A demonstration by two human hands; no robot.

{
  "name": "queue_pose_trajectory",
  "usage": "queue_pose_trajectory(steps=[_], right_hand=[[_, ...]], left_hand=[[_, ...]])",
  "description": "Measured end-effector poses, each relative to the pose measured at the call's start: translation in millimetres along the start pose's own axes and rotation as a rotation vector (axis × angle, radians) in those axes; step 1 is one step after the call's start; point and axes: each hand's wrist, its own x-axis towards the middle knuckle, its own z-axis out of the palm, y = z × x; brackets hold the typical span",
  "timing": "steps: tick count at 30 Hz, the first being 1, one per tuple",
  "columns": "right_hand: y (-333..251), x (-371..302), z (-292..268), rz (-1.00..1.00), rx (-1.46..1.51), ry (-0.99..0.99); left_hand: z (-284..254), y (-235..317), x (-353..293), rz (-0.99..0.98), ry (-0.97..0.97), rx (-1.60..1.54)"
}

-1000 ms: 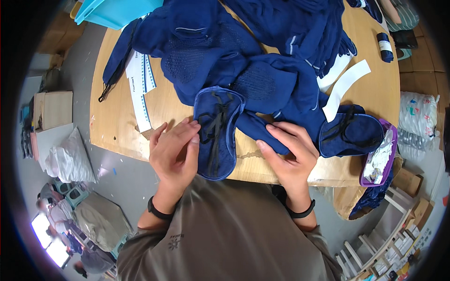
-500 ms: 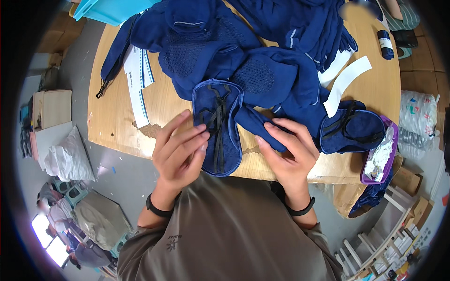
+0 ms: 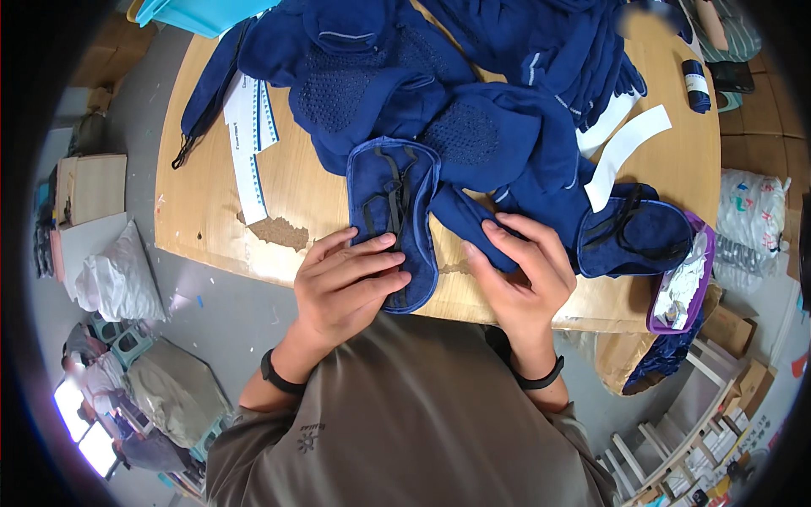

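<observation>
A navy eye mask (image 3: 422, 279) with blue piping lies lengthwise at the table's front, loose black elastic straps across its face. My left hand (image 3: 342, 283) reaches over its lower half, fingers stretched out and touching the mask and straps. Just right of it, a folded strip of navy cloth (image 3: 467, 221) sticks out toward me from the pile. My right hand (image 3: 528, 275) has this strip between thumb and fingers; its lower end is partly hidden. Behind both hands spreads a heap of navy socks (image 3: 460, 135) with dotted soles.
Another navy eye mask (image 3: 642, 239) lies at the right beside a purple basket (image 3: 703, 291) of scraps. White paper strips (image 3: 627, 152) rest near it. On the left are a navy drawstring pouch (image 3: 207, 101) and printed card strips (image 3: 247, 169). A turquoise bin (image 3: 198, 15) stands at the far left.
My left hand has moved right and slightly down, from beside the mask's left edge onto its lower half. My right hand stays at the cloth strip.
</observation>
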Motion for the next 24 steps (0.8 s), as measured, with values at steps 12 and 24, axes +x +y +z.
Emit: queue_pose_trajectory(steps=[12, 24], right_hand=[[-8.0, 0.0, -9.5, 0.051, 0.025, -0.056], [-5.1, -2.0, -8.3, 0.017, 0.029, -0.023]], left_hand=[[-1.9, -1.2, 2.4, -0.057, -0.022, -0.101], [-9.4, 16.1, -11.6, 0.15, 0.087, -0.05]])
